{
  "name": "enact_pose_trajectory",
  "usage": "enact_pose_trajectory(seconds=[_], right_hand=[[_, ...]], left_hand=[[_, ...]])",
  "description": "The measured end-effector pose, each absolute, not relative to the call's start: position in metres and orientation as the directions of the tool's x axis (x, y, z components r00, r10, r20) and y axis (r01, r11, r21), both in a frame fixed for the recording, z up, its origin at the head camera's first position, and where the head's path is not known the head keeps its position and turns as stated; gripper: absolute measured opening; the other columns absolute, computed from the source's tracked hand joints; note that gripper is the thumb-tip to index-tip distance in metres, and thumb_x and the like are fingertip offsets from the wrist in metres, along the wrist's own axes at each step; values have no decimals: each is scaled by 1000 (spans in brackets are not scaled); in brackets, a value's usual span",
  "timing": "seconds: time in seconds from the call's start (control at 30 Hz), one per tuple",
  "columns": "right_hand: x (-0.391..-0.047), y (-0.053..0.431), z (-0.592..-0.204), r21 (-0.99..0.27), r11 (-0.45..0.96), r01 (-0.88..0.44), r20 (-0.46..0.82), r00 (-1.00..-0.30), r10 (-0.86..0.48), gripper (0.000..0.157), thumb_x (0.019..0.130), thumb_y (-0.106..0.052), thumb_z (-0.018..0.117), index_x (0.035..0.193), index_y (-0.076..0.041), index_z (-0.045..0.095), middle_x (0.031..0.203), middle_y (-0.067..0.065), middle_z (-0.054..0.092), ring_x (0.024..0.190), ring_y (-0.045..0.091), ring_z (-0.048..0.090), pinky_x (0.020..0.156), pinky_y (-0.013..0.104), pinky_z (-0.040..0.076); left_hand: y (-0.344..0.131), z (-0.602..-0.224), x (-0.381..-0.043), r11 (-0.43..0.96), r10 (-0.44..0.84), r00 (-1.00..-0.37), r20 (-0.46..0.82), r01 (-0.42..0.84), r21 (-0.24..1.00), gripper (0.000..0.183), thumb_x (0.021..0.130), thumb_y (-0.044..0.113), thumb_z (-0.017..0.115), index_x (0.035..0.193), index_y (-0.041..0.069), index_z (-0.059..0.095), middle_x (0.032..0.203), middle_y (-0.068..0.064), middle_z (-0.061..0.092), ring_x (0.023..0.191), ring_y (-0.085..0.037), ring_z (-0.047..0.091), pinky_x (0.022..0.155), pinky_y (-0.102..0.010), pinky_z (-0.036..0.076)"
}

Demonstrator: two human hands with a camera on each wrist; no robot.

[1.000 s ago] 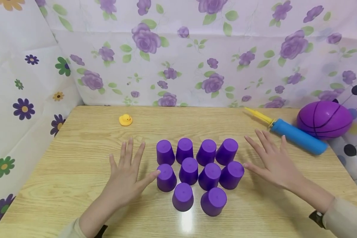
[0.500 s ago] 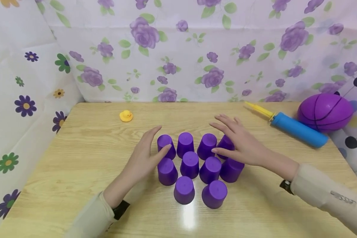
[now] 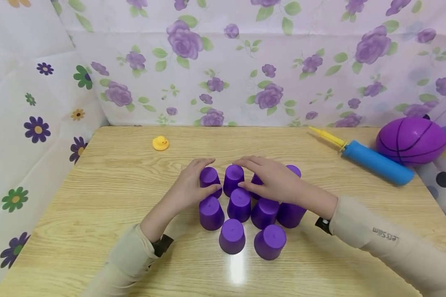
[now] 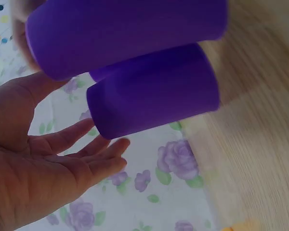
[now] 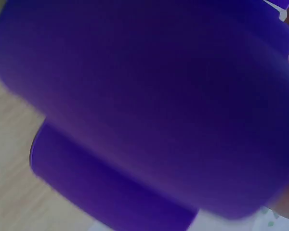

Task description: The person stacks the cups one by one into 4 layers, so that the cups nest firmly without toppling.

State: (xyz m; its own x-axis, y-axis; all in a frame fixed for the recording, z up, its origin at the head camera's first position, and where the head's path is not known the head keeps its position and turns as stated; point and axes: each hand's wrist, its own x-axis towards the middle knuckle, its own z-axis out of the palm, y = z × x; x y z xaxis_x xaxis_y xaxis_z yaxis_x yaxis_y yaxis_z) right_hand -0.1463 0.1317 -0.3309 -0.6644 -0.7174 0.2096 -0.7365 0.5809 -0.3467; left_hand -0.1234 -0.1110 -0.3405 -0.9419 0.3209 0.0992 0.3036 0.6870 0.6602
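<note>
Several purple cups stand upside down in three rows on the wooden table. In the head view my left hand [image 3: 190, 183] reaches round the back-left cup [image 3: 209, 176], thumb in front and fingers behind. The left wrist view shows its fingers [image 4: 103, 166] spread, right at the top end of a cup [image 4: 154, 94]. My right hand [image 3: 273, 178] is over the right part of the back rows, partly hiding the cups there. Its thumb and fingertips are at the right side of the second back cup [image 3: 232, 179]. A near cup [image 5: 149, 106] fills most of the right wrist view.
A yellow rubber duck [image 3: 160, 143] sits at the back left of the table [image 3: 96, 214]. A blue hand pump [image 3: 379, 163] with a yellow nozzle lies at the back right, next to a purple ball [image 3: 411, 141]. Flowered sheets [image 3: 238, 82] hang behind the table.
From wide apart on either side of the cups, both hands have come inward over the back row. The right hand has moved far to the left. The cups stand as before.
</note>
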Motion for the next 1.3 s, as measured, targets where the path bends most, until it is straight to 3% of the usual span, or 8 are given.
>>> enact_pose_trajectory(seconds=[0.3,0.53,0.9,1.13,1.3], right_hand=[[-137,116,-355,-252,590,-767,357,-640,-680,34,92,-31,59,121,-13,61,126,5,58,110,22,58,89,40,50],[-136,117,-362,-273,637,-720,353,-691,-630,36,92,-28,59,125,-15,59,126,4,58,112,23,57,91,41,48],[-143,116,-354,-222,634,-741,309,-670,-675,38,91,-27,61,127,-14,57,129,12,55,106,26,60,86,41,51],[-149,110,-354,-253,633,-731,228,-681,-696,45,91,-28,60,130,-6,53,132,13,53,78,13,61,86,36,51],[-154,109,-352,-341,601,-723,222,-683,-695,42,90,-22,63,126,-4,53,124,11,56,95,18,61,88,34,51]], left_hand=[[-108,-341,-125,692,248,-969,9,184,699,58,75,17,78,126,3,54,124,-16,57,108,-31,57,89,-40,50],[-108,-339,-129,698,232,-971,-64,121,705,60,69,15,82,122,1,57,117,-16,61,103,-30,61,86,-39,52],[-117,-339,-134,671,242,-970,-28,147,726,51,67,10,83,111,2,57,110,-15,64,103,-33,61,88,-42,51],[-121,-335,-139,619,234,-972,-17,135,774,46,70,6,80,109,0,58,110,-18,64,106,-36,60,90,-45,50],[-124,-331,-147,635,193,-981,33,150,758,49,71,9,80,113,-1,57,112,-19,63,106,-34,60,91,-43,50]])
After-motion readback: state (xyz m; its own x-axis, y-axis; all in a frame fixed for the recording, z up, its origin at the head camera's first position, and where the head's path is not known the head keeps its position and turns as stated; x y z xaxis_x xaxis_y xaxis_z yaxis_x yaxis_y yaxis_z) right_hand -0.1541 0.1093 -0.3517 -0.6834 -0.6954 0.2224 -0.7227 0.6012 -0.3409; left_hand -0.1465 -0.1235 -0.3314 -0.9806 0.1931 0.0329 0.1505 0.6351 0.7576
